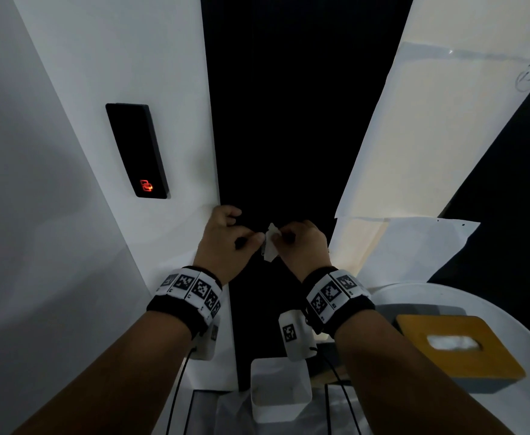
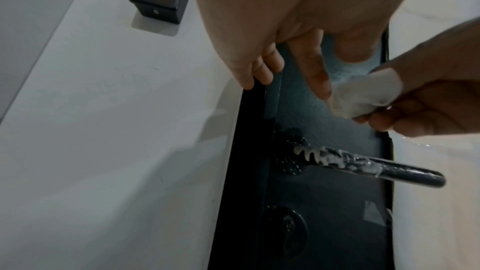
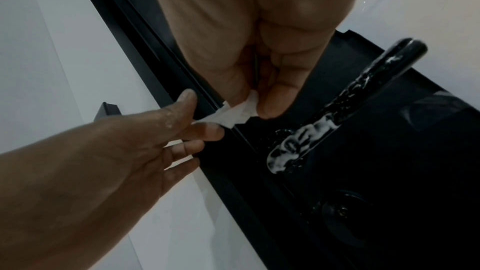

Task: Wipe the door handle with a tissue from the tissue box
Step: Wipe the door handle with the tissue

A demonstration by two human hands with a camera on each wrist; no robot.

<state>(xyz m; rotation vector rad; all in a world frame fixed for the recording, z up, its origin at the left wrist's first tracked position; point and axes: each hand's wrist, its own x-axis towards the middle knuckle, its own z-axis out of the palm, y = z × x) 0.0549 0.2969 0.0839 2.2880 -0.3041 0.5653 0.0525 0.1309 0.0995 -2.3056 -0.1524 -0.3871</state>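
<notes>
The right hand (image 1: 304, 246) is pinching a small folded white tissue (image 1: 270, 243) between thumb and fingers, holding it up in front of the dark door (image 1: 288, 120). The left hand (image 1: 226, 240) is meeting it from the other side, its thumb and forefinger closing on the tissue's near edge while the other fingers (image 3: 182, 149) are lying loosely extended. Below both hands the black door handle (image 2: 376, 165) is sticking out level from the door, smeared with white foam along the part nearest its round base, and the tissue is hanging above it without touching. Up and to the left of the left hand a black reader (image 1: 136, 150) is glowing orange on the white wall. Behind the right wrist the yellow-topped tissue box (image 1: 458, 346) is sitting on a white round table (image 1: 508, 306)
</notes>
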